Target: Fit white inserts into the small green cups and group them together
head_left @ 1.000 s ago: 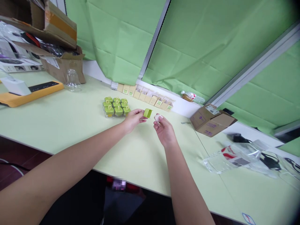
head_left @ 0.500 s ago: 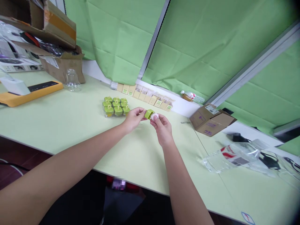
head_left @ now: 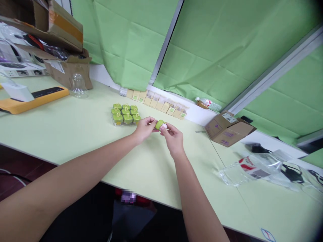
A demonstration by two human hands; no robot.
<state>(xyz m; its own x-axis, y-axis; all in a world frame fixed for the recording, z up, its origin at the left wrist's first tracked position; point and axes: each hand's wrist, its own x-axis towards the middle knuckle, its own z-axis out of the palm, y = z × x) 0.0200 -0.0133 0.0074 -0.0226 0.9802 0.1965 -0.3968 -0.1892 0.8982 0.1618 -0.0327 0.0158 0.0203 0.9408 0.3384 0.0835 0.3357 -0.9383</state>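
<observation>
My left hand (head_left: 143, 127) pinches a small green cap (head_left: 158, 124) above the pale green table (head_left: 75, 131). My right hand (head_left: 174, 138) meets it from the right, its fingertips closed on a small white-pink piece (head_left: 164, 127) that touches the cap's open side. Just left of my hands stands a cluster of several small green-capped clear jars (head_left: 125, 114) in rows.
A row of small tan boxes (head_left: 157, 103) lines the wall behind. A cardboard box (head_left: 228, 129) and a clear plastic bag (head_left: 249, 168) lie to the right. At left are a yellow device (head_left: 30, 99), a glass bottle (head_left: 78, 86) and stacked cardboard boxes (head_left: 63, 64).
My right hand has moved left with the white-pink piece until it met the green cap; a second ago the two were apart. My left hand has stayed nearly still.
</observation>
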